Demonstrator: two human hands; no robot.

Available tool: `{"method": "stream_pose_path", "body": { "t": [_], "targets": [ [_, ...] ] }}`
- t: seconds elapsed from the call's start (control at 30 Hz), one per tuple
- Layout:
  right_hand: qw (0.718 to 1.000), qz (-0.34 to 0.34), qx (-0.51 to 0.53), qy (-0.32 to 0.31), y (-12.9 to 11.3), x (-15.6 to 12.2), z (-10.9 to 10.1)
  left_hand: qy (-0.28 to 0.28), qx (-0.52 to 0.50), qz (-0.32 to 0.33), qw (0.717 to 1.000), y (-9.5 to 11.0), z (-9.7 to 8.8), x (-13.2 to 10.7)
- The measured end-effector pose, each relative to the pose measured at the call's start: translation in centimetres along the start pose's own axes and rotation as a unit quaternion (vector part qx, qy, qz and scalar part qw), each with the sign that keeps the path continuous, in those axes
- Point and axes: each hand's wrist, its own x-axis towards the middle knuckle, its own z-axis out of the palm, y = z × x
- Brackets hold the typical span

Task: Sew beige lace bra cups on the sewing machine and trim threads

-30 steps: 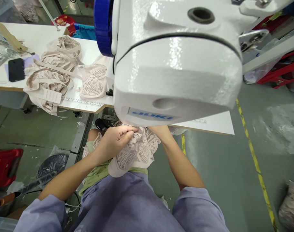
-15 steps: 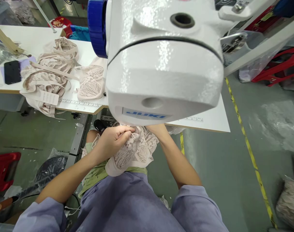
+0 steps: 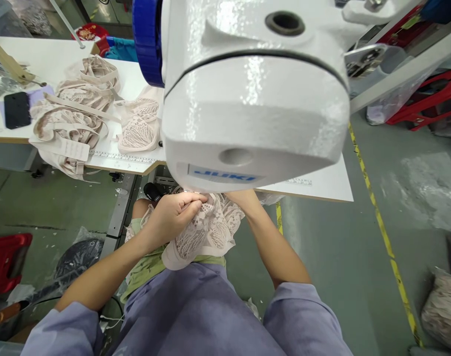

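Observation:
A beige lace bra [image 3: 203, 237] hangs over my lap below the head of a white sewing machine [image 3: 251, 123]. My left hand [image 3: 173, 215] pinches the lace between thumb and fingers, close under the machine's front end. My right hand [image 3: 244, 197] is at the far side of the same lace, its fingers hidden behind the machine head. The needle and presser foot are out of sight too. On the table to the left lie a heap of beige lace bras [image 3: 75, 109] with straps and a single lace piece [image 3: 139, 126].
The white table [image 3: 322, 183] has a ruler [image 3: 123, 158] printed along its front edge. A black phone [image 3: 17, 110] lies at the far left. A blue handwheel [image 3: 148, 42] juts from the machine. Red stools [image 3: 429, 101] and a plastic-wrapped bundle [image 3: 444, 311] stand on the right-hand floor.
The view has shifted very slightly. Both hands and the bra stay in almost the same place.

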Motion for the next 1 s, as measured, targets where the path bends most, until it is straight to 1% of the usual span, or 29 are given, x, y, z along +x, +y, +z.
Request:
{"method": "stream_pose_path", "body": {
  "t": [0.13, 0.27, 0.47, 0.77, 1.0],
  "targets": [
    [0.999, -0.015, 0.011, -0.031, 0.06, -0.01, 0.04, 0.002, 0.003, -0.002, 1.0, 0.07, 0.0, -0.03],
    [0.999, -0.015, 0.026, -0.031, -0.07, -0.08, 0.01, 0.004, 0.006, -0.005, 1.0, 0.01, 0.07, -0.05],
    [0.998, -0.038, 0.044, -0.039, -0.06, 0.03, 0.01, 0.011, 0.011, 0.0, 1.0, -0.14, 0.2, 0.09],
    [0.999, -0.019, 0.016, -0.038, -0.01, -0.02, -0.21, 0.016, 0.011, 0.014, 1.0, -0.45, 0.29, -0.01],
    [0.998, -0.029, 0.047, -0.038, -0.17, 0.05, -0.16, 0.02, 0.012, 0.018, 1.0, -0.38, 0.28, 0.15]
  ]
}}
